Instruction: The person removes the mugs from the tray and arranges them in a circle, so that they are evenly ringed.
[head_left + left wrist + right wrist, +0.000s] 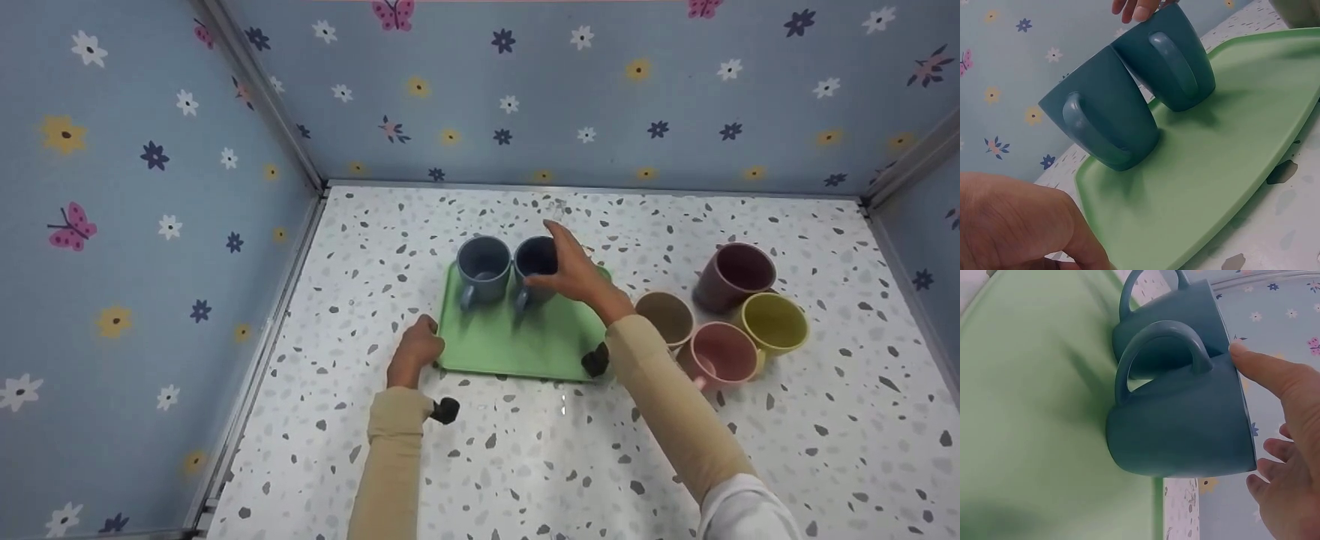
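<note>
Two blue mugs stand upright side by side on a green tray, handles toward the near side. The left mug is close against the right mug. My right hand is spread over the right mug, its thumb at the rim by the handle. The other fingers of that hand extend past the mug's rim on the far side. At the tray's left edge, my left hand grips the near corner with curled fingers, partly hidden beneath the hand in the left wrist view.
Right of the tray, several mugs cluster together: a maroon mug, a yellow mug, a pink mug and a brownish mug partly behind my right sleeve. Flower-patterned panels border the speckled table at the back and sides.
</note>
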A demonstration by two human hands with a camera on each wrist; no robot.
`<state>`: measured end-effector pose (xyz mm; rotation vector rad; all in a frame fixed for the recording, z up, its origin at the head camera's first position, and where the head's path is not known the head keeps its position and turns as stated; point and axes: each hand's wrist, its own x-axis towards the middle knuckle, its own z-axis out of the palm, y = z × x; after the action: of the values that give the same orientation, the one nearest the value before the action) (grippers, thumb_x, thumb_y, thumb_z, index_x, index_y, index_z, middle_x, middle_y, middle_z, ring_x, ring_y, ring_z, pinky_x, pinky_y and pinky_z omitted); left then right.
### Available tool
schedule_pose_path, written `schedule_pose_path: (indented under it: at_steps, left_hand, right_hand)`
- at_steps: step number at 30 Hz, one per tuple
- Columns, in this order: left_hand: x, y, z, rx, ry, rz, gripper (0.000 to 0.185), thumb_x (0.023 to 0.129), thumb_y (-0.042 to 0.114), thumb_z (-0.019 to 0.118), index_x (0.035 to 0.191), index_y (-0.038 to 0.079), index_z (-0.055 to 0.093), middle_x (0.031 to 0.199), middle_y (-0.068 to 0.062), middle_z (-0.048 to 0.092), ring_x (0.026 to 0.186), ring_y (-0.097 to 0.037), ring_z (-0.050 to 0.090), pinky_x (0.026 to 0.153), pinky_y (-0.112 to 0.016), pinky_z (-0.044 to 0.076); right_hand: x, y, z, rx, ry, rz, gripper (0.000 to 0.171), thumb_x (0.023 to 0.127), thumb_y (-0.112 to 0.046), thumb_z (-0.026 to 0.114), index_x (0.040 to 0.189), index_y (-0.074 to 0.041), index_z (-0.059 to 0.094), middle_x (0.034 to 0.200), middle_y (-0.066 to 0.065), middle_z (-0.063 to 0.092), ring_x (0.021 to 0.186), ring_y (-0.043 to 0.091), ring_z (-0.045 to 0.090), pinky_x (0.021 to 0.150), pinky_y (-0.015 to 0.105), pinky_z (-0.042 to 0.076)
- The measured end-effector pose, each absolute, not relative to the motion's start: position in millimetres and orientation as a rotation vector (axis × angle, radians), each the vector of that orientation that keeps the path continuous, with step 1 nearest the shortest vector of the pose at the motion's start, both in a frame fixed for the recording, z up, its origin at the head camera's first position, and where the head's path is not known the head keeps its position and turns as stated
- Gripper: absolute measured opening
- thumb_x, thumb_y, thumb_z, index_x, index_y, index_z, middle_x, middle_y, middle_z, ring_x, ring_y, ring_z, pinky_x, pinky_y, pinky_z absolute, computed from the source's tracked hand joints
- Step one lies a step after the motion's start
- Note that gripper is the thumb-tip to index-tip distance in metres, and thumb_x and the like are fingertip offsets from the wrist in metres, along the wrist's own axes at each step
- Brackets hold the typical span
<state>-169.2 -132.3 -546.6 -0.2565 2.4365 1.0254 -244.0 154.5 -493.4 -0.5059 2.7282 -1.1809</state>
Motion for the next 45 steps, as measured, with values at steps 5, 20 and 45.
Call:
schedule_pose_path:
  at_steps: [5, 20, 45]
  left_hand:
    - [-168, -133, -547, -0.241, 2.434, 1.023, 0.027, 0.086, 0.004, 0.037, 0.113, 0.002, 0.043, 0.098, -0.014, 0.046, 0.083, -0.024, 0.042, 0.075, -0.036, 0.034]
    - [-168, -133, -545, -0.243, 2.425, 1.052, 0.038, 0.086, 0.004, 0.037, 0.123, 0.001, 0.044, 0.119, -0.021, 0.052, 0.101, -0.030, 0.047, 0.089, -0.043, 0.040]
    - [-168, -133, -545, -0.251, 2.419, 1.069, 0.035, 0.087, 0.004, 0.038, 0.121, 0.000, 0.043, 0.110, -0.020, 0.052, 0.089, -0.027, 0.047, 0.083, -0.040, 0.039]
  right_hand:
    - [-247, 153, -493, -0.565, 2.678, -1.132, 0.105, 0.077, -0.033, 0.079, 0.153, -0.007, 0.011, 0.157, 0.016, 0.017, 0.144, 0.031, 0.020, 0.114, 0.048, 0.022]
    - [-242, 163, -488, -0.503, 2.784, -1.022, 0.105, 0.072, -0.037, 0.082, 0.152, -0.008, 0.020, 0.147, 0.017, 0.039, 0.133, 0.033, 0.039, 0.108, 0.050, 0.031]
    - [-228, 216, -462, 0.136, 2.980, -0.963, 0.101, 0.072, -0.046, 0.077, 0.147, 0.000, 0.027, 0.138, 0.026, 0.046, 0.123, 0.042, 0.047, 0.101, 0.054, 0.037]
